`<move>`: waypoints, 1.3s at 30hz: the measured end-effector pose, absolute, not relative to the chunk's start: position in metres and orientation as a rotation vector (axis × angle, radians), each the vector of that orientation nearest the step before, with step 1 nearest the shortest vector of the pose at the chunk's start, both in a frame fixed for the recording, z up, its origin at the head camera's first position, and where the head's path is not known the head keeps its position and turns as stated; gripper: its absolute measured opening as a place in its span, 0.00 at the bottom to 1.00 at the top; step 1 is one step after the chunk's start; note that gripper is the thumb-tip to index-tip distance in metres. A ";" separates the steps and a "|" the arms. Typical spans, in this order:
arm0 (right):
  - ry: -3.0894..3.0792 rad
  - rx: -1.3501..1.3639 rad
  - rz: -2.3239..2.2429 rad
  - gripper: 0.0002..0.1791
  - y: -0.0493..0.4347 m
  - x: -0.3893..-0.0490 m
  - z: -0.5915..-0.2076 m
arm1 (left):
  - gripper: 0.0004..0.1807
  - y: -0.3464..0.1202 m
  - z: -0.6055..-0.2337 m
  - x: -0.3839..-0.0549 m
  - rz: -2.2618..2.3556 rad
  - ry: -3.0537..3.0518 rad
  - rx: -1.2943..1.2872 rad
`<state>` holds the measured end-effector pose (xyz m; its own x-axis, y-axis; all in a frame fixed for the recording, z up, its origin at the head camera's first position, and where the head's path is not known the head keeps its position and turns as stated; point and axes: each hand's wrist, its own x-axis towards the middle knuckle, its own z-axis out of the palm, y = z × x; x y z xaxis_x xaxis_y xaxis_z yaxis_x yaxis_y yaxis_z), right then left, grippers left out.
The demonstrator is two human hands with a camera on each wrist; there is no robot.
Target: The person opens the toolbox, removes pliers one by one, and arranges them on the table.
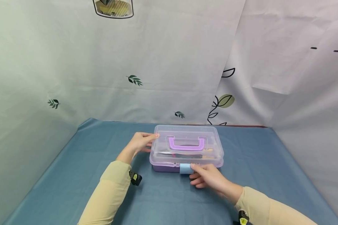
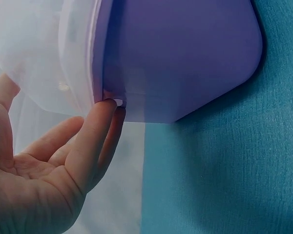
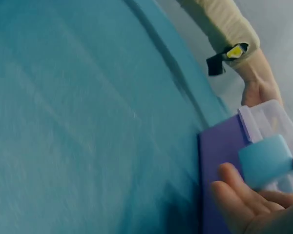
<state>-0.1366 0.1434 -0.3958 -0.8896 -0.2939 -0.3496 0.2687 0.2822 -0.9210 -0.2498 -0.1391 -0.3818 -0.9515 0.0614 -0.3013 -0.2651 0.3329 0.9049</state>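
A purple storage box (image 1: 166, 168) with a clear lid (image 1: 186, 131) and a purple carry handle (image 1: 186, 147) sits toward the back of the table. My left hand (image 1: 140, 141) grips the box's left end, thumb on top of the lid and fingers (image 2: 90, 141) at the rim. At the front, my right hand (image 1: 209, 178) holds the light blue latch (image 3: 266, 161), its thumb on the latch's right edge and the other fingers beneath. The latch stands out from the box's front. Slim long-handled tools (image 1: 187, 156) show blurred through the lid.
A blue cloth (image 1: 73, 175) covers the table. White fabric with printed leaves (image 1: 157, 103) hangs behind it and along both sides. Each sleeve has a small black wrist camera (image 1: 135, 178) at the cuff.
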 end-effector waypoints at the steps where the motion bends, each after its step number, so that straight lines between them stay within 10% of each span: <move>1: 2.161 -0.069 -1.603 0.33 0.145 -0.137 -0.395 | 0.40 -0.139 -0.382 -0.250 1.657 2.319 -0.181; 13: 2.629 -0.737 -1.141 0.10 0.150 -0.143 -0.388 | 0.41 -0.140 -0.384 -0.250 1.678 2.300 -0.177; 39: 2.753 -0.777 -0.972 0.13 0.151 -0.138 -0.405 | 0.40 -0.138 -0.385 -0.250 1.659 2.329 -0.197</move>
<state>-0.1376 0.1510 -0.4052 -0.8610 -0.5055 0.0558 -0.4285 0.6620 -0.6149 -0.2499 -0.1383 -0.3849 -0.9530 0.0477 -0.2992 -0.2672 0.3334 0.9041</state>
